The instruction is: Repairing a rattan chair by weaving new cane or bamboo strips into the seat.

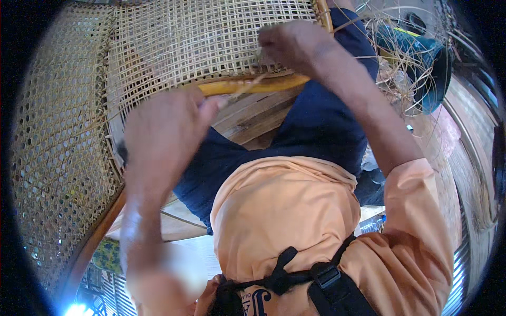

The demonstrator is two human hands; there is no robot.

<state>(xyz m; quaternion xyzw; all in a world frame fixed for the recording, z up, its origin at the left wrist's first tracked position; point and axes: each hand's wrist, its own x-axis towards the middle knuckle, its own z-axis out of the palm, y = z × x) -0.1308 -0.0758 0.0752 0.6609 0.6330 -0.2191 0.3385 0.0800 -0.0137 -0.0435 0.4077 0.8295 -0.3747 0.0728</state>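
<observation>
A chair's woven cane seat (174,37), an open grid of pale strands, lies before me with a yellow-brown wooden rail (274,83) along its near edge. My left hand (166,124) is closed at the rail's left end, blurred by motion. Its thumb presses on a pale cane strip (246,88), which slants across the rail toward the seat's edge. Above the right part of the weave, my right hand (298,47) is closed with its fingertips pinched together. What lies between those fingertips cannot be made out.
The chair's woven cane panel (63,137) rises at the left, edged by a curved brown wooden frame (97,231). A tangle of loose cane strands (403,63) hangs around a dark teal container (435,79) at the right. Wooden boards (247,118) show between my legs.
</observation>
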